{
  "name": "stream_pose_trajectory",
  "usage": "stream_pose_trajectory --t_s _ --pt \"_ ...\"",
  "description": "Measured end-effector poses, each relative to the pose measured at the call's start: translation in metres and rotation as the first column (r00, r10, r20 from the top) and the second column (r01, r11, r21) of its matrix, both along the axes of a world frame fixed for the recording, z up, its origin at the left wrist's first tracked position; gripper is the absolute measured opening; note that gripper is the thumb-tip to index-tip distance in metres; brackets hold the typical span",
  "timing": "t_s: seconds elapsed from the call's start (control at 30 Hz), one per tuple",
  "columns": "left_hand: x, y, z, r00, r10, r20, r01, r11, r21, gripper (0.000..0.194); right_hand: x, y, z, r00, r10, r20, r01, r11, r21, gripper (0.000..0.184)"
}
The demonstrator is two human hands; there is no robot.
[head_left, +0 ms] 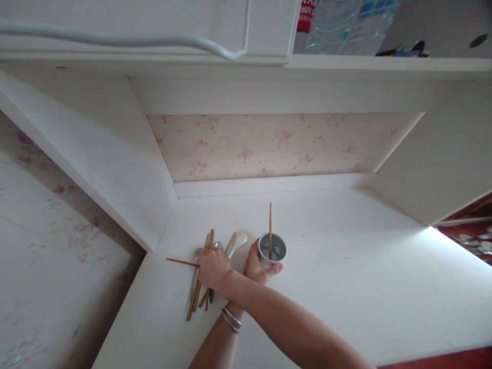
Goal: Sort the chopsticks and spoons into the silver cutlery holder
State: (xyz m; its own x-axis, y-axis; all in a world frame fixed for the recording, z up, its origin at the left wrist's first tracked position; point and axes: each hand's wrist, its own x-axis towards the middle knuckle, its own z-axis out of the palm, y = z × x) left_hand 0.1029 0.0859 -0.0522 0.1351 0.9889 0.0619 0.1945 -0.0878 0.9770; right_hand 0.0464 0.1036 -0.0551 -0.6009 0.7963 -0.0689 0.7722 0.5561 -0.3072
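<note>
My left hand [257,266], with bracelets at its wrist, is wrapped round a grey metal cup [277,260] with holes in its bottom. One chopstick [270,225] stands upright in the cup. Crossing over the left forearm, my right hand [214,269] is closed above a loose pile of chopsticks [197,294] and spoons. From its fingers a thin reddish-brown chopstick [180,262] points left; the fingertips themselves are hidden. A white spoon [239,241] lies between the two hands, and a metal spoon [218,245] shows just behind the right hand.
The white desktop [346,271] is bounded by a side panel [96,143] at left and another at right. Above hangs a shelf with plastic bottles [342,25] and a white cable [115,38]. Flowered wallpaper [269,146] covers the back.
</note>
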Motion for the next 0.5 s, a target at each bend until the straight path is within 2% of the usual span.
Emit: stream_pose_trajectory --t_s 0.1,0.27,0.37,0.5 --pt "0.001 0.001 -0.005 0.999 -0.006 0.036 0.007 1.000 -0.012 0.054 0.003 0.000 -0.002 1.000 -0.023 0.008 0.023 1.000 -0.013 0.020" --pt "0.004 0.001 -0.013 0.996 -0.004 0.093 0.008 0.999 -0.036 0.075 0.007 0.002 -0.002 0.999 -0.052 -0.001 0.051 0.998 -0.025 0.017" --pt "0.004 0.000 -0.012 0.999 0.013 0.040 -0.011 0.998 -0.063 0.076 0.012 0.003 0.009 0.998 -0.036 -0.050 0.035 0.999 -0.015 0.020" --pt "0.003 0.001 -0.020 0.999 0.027 0.039 -0.024 0.997 -0.080 0.082 0.033 -0.005 0.036 0.985 -0.002 -0.172 -0.001 1.000 -0.017 0.029"
